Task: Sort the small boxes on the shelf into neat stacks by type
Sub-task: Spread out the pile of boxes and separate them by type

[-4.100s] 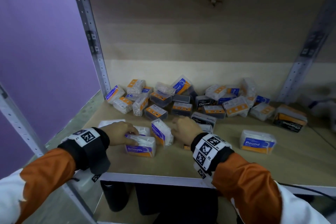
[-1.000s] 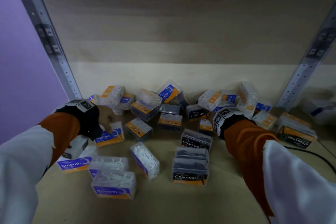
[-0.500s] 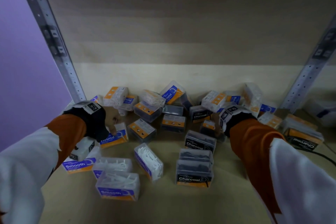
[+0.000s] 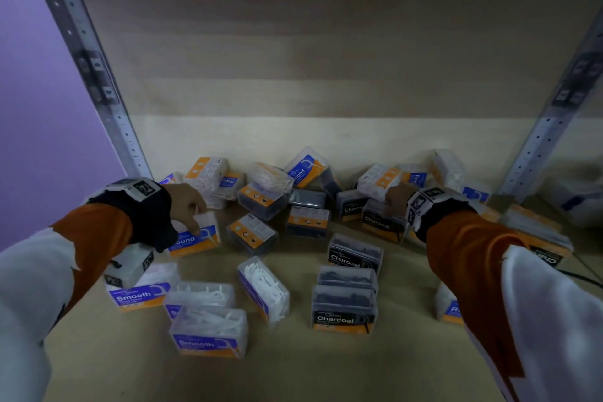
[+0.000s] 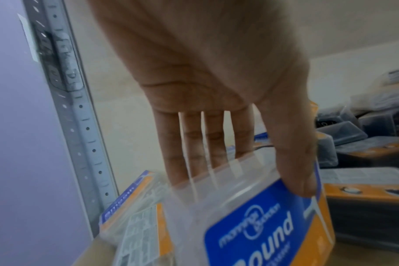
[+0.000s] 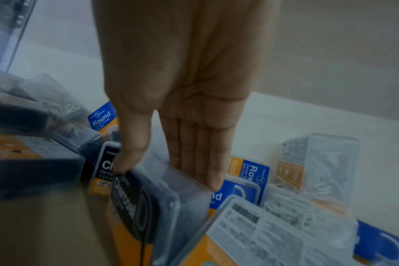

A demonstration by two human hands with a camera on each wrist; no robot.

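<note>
I'm pinching a Round box (image 5: pixel 269 225) with my left hand (image 5: pixel 212 100) near the shelf's (image 4: pixel 293 369) back-left corner; right hand (image 6: pixel 178 108) is pinching a Charcoal box (image 6: pixel 153 201) mid-back. Light, stiff, slick plastic; I'm gripping the long sides.

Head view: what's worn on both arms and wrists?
Both arms wear white upper sleeves with orange forearm sections. A black cuff sits at each wrist, carrying a blocky white wrist unit printed with black square fiducial markers. The left hand and right hand are bare, with no gloves. A thin black cable runs beside the right sleeve.
</note>
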